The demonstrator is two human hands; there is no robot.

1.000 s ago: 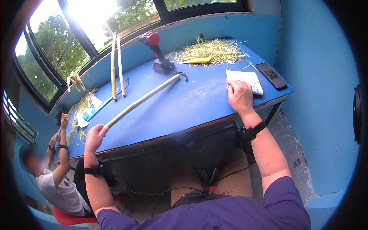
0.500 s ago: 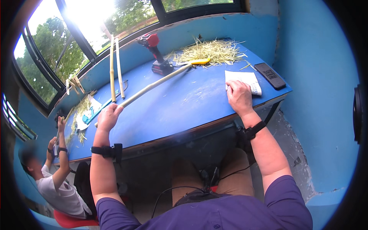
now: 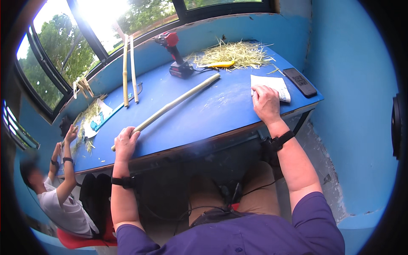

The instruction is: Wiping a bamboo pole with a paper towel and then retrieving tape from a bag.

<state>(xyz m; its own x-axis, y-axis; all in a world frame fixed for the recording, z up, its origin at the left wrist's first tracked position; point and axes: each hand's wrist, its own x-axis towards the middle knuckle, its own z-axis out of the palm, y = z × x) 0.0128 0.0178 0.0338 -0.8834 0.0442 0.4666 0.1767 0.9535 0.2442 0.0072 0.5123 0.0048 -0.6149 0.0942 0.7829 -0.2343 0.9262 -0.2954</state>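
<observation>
The left hand has its grip closed around the near end of a long pale bamboo pole, which lies slanted across the blue counter. The right hand rests flat, grip wide, on a white sheet of paper, beside a black phone.
</observation>
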